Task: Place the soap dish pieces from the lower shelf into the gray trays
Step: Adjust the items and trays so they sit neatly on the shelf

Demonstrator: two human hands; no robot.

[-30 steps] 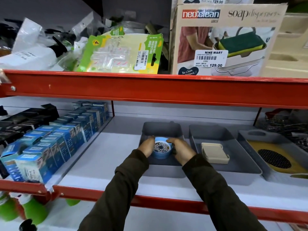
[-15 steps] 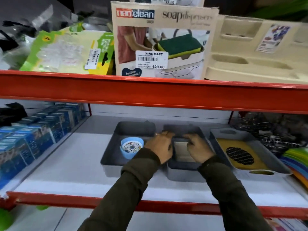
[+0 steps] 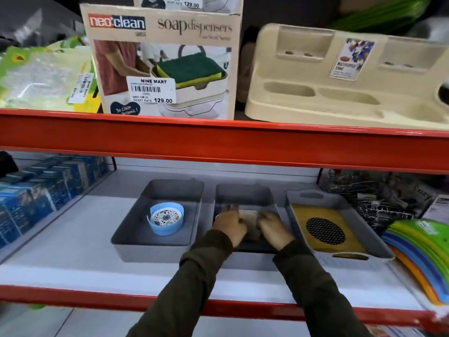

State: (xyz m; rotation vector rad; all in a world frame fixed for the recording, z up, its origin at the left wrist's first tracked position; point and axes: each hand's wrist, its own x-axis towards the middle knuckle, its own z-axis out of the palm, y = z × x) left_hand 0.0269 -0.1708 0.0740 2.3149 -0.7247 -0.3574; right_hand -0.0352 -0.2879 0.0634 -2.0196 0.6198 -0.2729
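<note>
Three gray trays stand side by side on the white shelf. The left tray (image 3: 136, 227) holds a round blue soap dish (image 3: 166, 221) with a patterned white insert. Inside the middle tray (image 3: 243, 190), my left hand (image 3: 229, 226) and my right hand (image 3: 275, 226) grip a beige square soap dish (image 3: 249, 216) from both sides; it is mostly hidden by my fingers. The right tray (image 3: 315, 197) holds a yellow piece with a black mesh circle (image 3: 325, 231).
The red upper shelf beam (image 3: 218, 142) hangs close above the trays. Blue boxes (image 3: 36, 190) fill the left side, wire racks (image 3: 369, 193) and coloured plastic sheets (image 3: 422, 259) the right. A soap dispenser box (image 3: 165, 62) and beige stand (image 3: 340, 81) sit above.
Both hands let go of the blue dish in the left tray and moved right into the middle tray, closing on the beige dish. The view shifted right and nearer.
</note>
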